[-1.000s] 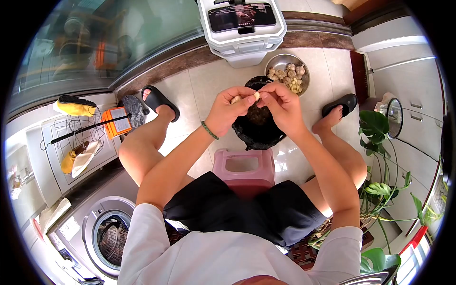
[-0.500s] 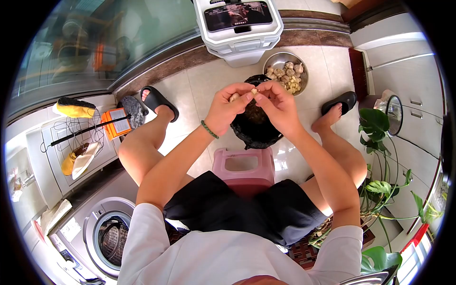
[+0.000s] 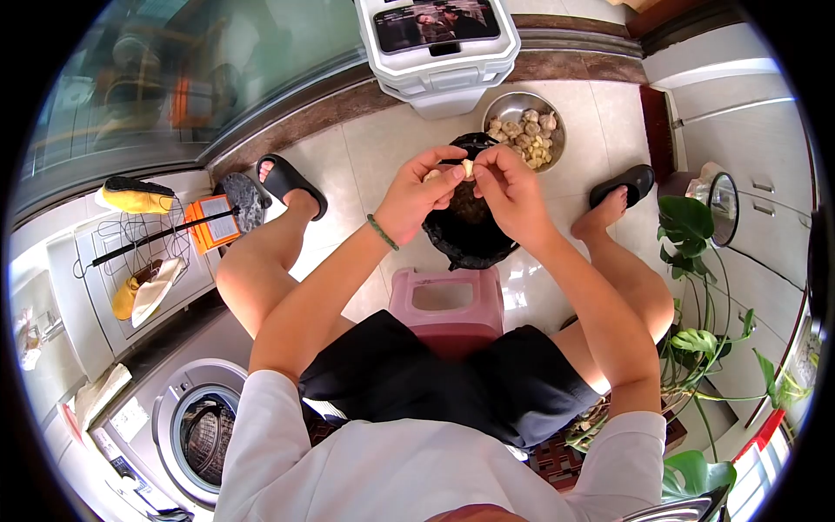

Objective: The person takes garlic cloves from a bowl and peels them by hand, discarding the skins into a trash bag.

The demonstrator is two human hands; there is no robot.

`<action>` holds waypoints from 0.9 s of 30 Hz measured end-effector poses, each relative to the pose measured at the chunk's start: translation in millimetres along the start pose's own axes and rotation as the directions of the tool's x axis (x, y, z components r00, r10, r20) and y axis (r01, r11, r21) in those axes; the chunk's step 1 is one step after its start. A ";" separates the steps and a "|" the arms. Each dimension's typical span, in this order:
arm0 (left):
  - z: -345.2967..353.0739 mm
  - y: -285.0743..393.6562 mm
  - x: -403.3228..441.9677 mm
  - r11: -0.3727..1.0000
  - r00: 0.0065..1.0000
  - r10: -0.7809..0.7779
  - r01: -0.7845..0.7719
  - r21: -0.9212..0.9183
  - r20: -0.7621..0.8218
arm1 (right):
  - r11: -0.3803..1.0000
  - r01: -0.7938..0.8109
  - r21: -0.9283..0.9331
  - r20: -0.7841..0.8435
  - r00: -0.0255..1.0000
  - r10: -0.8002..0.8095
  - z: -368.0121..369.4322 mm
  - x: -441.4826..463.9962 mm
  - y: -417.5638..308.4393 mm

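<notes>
A small pale garlic clove (image 3: 468,169) is between the fingertips of both hands. My left hand (image 3: 421,193) is closed on it from the left, with another pale piece (image 3: 431,176) tucked against its fingers. From the right, my right hand (image 3: 511,193) pinches the same clove. Below both hands stands a bin lined with a black bag (image 3: 465,248), with brownish scraps visible inside. Just beyond, a steel bowl (image 3: 560,146) holds whole garlic bulbs (image 3: 524,129) and peeled cloves (image 3: 537,156).
A pink stool (image 3: 446,324) stands between my legs. At the top, a phone (image 3: 437,24) lies on a grey-white container (image 3: 444,76). A washing machine (image 3: 202,435) is at lower left, leafy plants (image 3: 687,228) at right, and an orange box (image 3: 213,224) at left.
The fingers of both hands have shifted slightly around the clove, and more of it shows between them. The picture on the phone has changed.
</notes>
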State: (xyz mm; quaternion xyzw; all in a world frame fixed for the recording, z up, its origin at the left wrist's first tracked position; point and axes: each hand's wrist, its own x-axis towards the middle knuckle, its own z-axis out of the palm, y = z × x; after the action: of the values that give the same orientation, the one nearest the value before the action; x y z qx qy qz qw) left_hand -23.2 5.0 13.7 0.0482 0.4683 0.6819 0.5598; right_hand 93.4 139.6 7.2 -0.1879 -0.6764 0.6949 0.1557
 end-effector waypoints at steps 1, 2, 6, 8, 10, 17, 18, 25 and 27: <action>-0.6 -0.4 0.0 0.997 1.000 0.020 -0.018 0.077 -0.021 | 1.000 -0.001 0.000 -0.001 1.000 0.001 -1.4 0.0 1.8; -1.7 -2.0 0.0 0.997 1.000 0.018 -0.016 0.078 -0.021 | 0.996 0.001 -0.085 -0.002 1.000 -0.001 -4.0 0.0 4.2; -1.8 -5.0 1.0 0.970 0.997 0.055 -0.039 0.240 -0.060 | 0.971 0.052 -0.231 -0.021 0.998 -0.058 -3.9 -0.4 2.0; -1.7 -4.9 1.4 0.956 0.994 0.066 -0.040 0.292 -0.082 | 0.972 0.049 -0.230 -0.012 0.998 -0.054 -4.5 0.6 2.8; -3.7 -6.2 2.2 0.962 0.997 0.061 -0.045 0.268 -0.052 | 0.972 0.046 -0.229 -0.004 0.999 -0.048 -4.7 1.1 4.8; -9.0 -1.0 4.5 0.993 0.998 -0.054 0.050 0.107 0.036 | 0.954 -0.235 0.186 0.133 0.968 0.213 -10.3 4.3 4.8; -6.4 1.6 3.4 0.995 0.997 -0.056 0.051 0.082 0.056 | 0.945 -0.245 0.214 0.152 0.964 0.216 -11.2 4.7 3.3; -5.1 4.0 1.6 0.989 0.986 -0.099 0.112 -0.099 0.132 | 0.992 -0.127 -0.018 0.138 0.982 0.129 -20.9 1.5 -1.3; -4.7 4.4 2.0 0.988 0.986 -0.106 0.119 -0.100 0.128 | 0.989 0.127 -0.072 0.108 0.987 -0.119 -15.8 -1.3 -1.7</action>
State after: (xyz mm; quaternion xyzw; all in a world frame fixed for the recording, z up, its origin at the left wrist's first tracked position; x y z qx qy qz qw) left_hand -29.9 4.2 13.2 0.0332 0.3980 0.6689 0.6270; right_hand 101.9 152.9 8.7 -0.1154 -0.7208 0.6655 0.1555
